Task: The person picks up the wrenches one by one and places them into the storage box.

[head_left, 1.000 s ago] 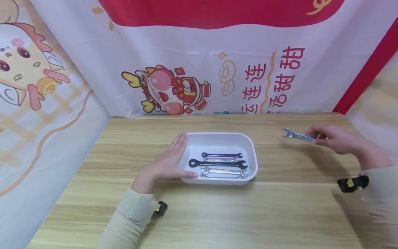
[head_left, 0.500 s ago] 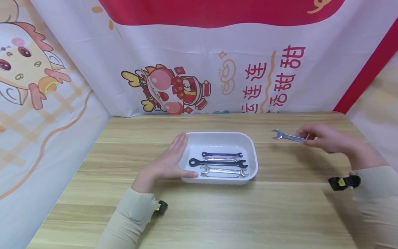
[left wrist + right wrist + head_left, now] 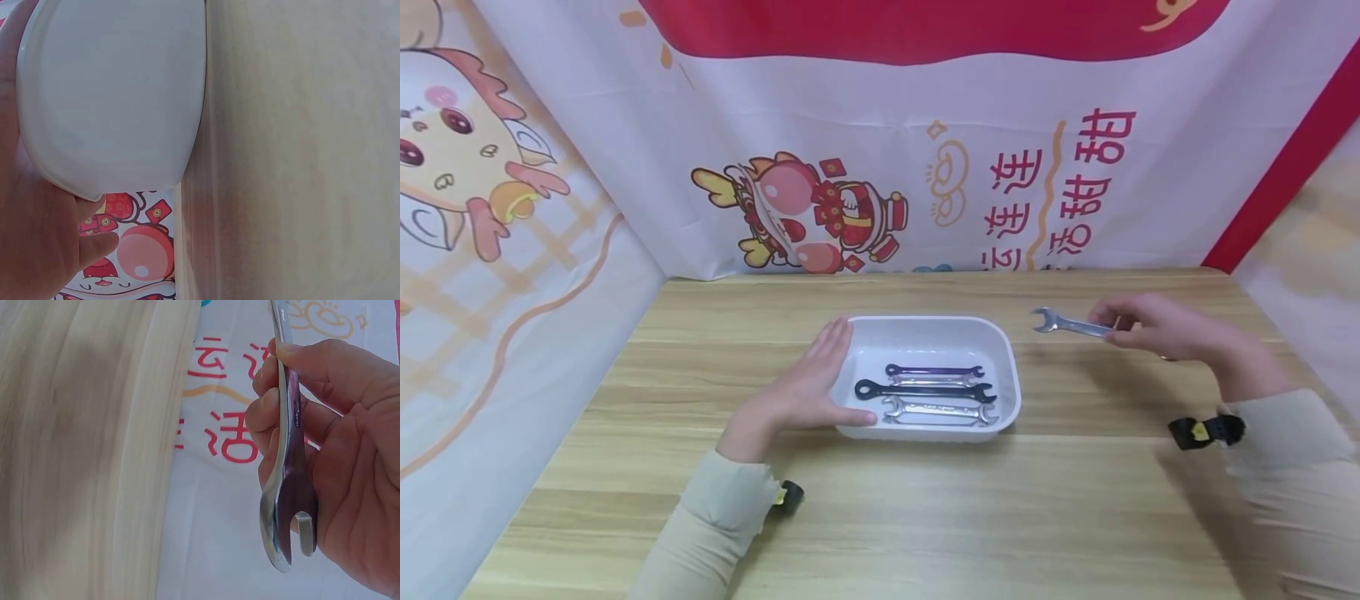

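Note:
In the head view, my left hand (image 3: 808, 387) rests against the left end of a white plastic tub (image 3: 1000, 350), fingers straight along the wall and thumb over the front rim. The left wrist view has the tub's outer wall (image 3: 119, 94) beside that hand. Inside the tub lie a purple wrench (image 3: 932, 371), a black wrench (image 3: 925, 390) and silver wrenches (image 3: 936, 409), side by side. Above the table to the tub's right, my right hand (image 3: 1157, 329) pinches a silver double open-ended wrench (image 3: 1075, 326) between thumb and fingers. Its second open end (image 3: 290, 515) shows in the right wrist view, near the palm.
A wood-grain table (image 3: 970, 517) lies under everything. Its far edge meets a printed white and red cloth (image 3: 955, 108), and another printed cloth (image 3: 497, 275) hangs at the left. Each wrist carries a black strapped camera (image 3: 1206, 431).
My right hand has moved left with the wrench, bringing the wrench's open end closer to the tub. The left hand, the tub and the wrenches inside have stayed in place.

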`<state>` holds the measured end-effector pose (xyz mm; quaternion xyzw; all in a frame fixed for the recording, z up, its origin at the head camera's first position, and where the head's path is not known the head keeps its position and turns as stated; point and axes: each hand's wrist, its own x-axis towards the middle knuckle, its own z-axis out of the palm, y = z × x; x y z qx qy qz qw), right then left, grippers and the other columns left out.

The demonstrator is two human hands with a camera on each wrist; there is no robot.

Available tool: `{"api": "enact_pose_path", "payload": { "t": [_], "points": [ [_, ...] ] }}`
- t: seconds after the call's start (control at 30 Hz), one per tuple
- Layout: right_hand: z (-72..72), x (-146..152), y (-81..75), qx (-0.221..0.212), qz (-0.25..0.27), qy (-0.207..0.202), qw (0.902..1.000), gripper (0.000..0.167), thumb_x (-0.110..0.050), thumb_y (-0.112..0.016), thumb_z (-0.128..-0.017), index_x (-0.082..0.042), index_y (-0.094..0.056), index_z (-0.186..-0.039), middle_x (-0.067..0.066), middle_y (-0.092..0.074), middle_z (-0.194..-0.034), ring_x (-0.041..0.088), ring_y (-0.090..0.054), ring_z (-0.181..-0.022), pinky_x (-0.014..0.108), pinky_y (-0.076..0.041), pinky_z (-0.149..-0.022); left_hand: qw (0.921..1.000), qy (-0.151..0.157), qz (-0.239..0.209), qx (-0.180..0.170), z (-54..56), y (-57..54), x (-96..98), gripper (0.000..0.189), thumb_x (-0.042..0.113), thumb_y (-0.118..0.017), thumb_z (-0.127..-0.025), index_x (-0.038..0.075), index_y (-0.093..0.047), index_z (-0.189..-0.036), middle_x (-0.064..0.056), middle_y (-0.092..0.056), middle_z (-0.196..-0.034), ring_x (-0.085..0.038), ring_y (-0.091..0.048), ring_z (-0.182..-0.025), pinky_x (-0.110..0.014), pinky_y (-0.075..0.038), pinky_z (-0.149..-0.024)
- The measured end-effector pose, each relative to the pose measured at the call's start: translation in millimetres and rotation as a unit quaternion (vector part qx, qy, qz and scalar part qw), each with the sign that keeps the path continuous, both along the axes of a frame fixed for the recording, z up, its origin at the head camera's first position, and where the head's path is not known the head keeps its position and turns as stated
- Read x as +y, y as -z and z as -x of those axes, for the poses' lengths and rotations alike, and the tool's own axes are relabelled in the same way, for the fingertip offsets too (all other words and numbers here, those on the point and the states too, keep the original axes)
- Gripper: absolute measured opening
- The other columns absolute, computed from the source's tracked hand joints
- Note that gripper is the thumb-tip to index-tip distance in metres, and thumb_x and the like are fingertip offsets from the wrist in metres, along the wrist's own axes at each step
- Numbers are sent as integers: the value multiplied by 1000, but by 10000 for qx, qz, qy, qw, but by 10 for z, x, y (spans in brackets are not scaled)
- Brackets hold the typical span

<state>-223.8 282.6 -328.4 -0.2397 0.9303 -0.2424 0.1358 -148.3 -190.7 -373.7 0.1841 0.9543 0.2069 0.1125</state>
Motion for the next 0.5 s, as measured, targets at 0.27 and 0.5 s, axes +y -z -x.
{"api": "enact_pose_path", "payload": {
  "t": [0.27, 0.5],
  "points": [
    [22, -162, -42, -17, 21, -127, 9999, 18, -9, -66, -94, -11, -68, -112, 6, -68, -99, 19, -55, -87, 28, -50, -65, 10000, -15, 51, 36, 0, 0, -1, 134, 73, -73, -70, 11, 5, -160, -5, 11, -169, -21, 11, -156, -49, -11, -125],
    [32, -319, -56, -80, 133, -224, 9996, 19, -9, -66, -94, -10, -68, -113, 7, -69, -102, 20, -56, -89, 30, -51, -69, 10000, -17, 56, 44, -3, -2, -2, 135, 74, -73, -70, 11, 5, -160, -2, 14, -168, -21, 11, -156, -48, -11, -126]
  ]
}}
